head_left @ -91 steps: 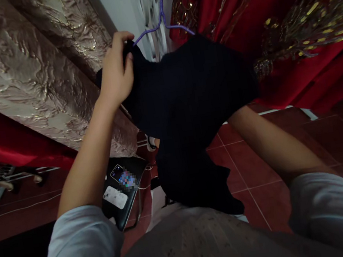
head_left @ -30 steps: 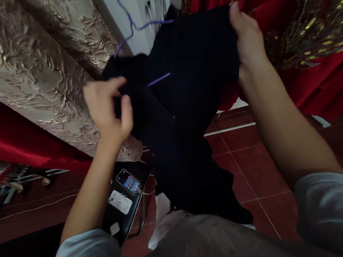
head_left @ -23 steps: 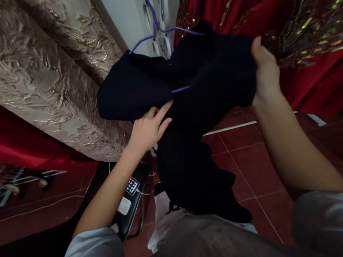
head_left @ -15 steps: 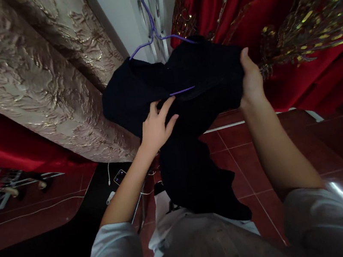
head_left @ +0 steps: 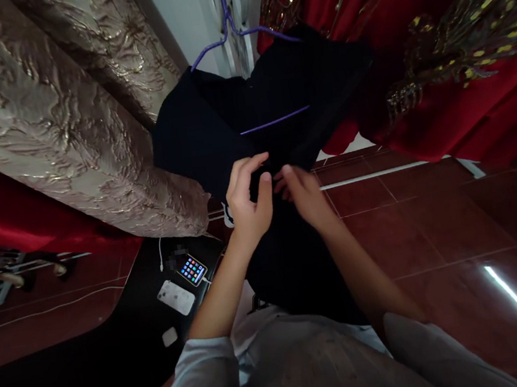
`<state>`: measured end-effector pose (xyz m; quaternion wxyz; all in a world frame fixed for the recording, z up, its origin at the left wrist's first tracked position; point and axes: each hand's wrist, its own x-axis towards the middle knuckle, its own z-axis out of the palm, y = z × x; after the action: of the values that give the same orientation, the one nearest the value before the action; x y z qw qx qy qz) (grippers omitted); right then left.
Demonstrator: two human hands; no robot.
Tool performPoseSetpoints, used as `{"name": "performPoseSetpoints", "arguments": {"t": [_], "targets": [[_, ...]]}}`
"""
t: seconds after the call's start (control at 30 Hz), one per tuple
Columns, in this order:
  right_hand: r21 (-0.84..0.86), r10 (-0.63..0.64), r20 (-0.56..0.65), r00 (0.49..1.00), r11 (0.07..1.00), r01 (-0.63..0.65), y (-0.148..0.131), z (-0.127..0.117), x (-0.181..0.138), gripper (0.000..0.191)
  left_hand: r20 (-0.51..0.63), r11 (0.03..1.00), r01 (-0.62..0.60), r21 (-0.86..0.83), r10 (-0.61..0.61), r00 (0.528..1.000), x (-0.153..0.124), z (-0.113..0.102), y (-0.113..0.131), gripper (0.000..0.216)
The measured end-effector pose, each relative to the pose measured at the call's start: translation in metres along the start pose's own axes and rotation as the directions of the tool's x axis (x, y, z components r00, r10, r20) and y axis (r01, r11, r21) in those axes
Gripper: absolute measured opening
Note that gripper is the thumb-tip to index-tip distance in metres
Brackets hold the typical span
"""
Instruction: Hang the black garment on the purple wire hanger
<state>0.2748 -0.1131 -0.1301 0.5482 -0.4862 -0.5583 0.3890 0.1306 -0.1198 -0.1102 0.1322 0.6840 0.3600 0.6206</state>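
A dark navy garment (head_left: pixel 189 126) with an open neckline hangs on a purple hanger (head_left: pixel 227 15), whose lower bar shows inside the neck opening. My left hand (head_left: pixel 249 198) is at the front of the garment, just below the neckline. Its fingers are bent, with a gap between thumb and forefinger. Close beside it, my right hand (head_left: pixel 307 197) has its fingertips turned toward the left ones, half curled and apart, slightly blurred. I see no cloth gripped in either hand. The garment's lower part falls between my forearms.
Textured beige-gold fabric (head_left: pixel 57 134) hangs at left, red fabric with gold sequins (head_left: pixel 483 33) at right. A black table (head_left: pixel 136 324) at lower left bears a lit phone (head_left: pixel 192 270) on a cable, a white phone (head_left: pixel 175 297) and a small white case (head_left: pixel 169 337). The floor is red tile (head_left: pixel 416 227).
My right hand has let go of the garment's right side and come inward beside the left. My left hand has shifted slightly down and right, off the hanger bar. The phones show more fully.
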Motion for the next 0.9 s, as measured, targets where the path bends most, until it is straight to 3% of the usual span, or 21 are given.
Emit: {"name": "performPoseSetpoints", "arguments": {"t": [0.07,0.23,0.37,0.47,0.63,0.73,0.9], "targets": [[0.058,0.112,0.166,0.980,0.991,-0.123,0.006,0.017,0.001,0.047,-0.012,1.000,0.007,-0.022,-0.008,1.000,-0.002,0.002,0.010,0.024],[0.200,0.117,0.201,0.973,0.967,-0.158,0.003,0.026,0.011,0.038,-0.005,0.999,0.018,-0.050,-0.019,1.000,-0.007,0.002,0.016,0.026],[0.249,0.127,0.180,0.975,0.953,-0.170,0.005,0.025,0.008,0.031,-0.049,0.990,0.053,-0.132,-0.060,0.997,-0.021,0.007,-0.001,0.044],[0.223,0.163,0.233,0.959,0.951,-0.216,0.010,0.025,0.005,0.033,-0.056,0.987,0.108,-0.117,-0.115,0.992,-0.032,0.012,-0.023,0.054],[0.187,0.175,0.247,0.953,0.956,-0.224,0.008,0.021,0.012,0.040,0.102,0.968,0.242,-0.063,-0.235,0.967,-0.037,0.016,-0.050,0.019],[0.226,0.188,0.251,0.949,0.942,-0.247,-0.013,0.018,0.032,0.032,0.047,0.960,0.275,-0.049,-0.273,0.961,-0.036,0.019,-0.059,0.009],[0.417,0.139,0.135,0.981,0.890,-0.183,-0.090,0.019,0.092,0.032,-0.019,0.959,0.281,0.029,-0.281,0.960,-0.047,0.035,-0.078,0.010]]}}
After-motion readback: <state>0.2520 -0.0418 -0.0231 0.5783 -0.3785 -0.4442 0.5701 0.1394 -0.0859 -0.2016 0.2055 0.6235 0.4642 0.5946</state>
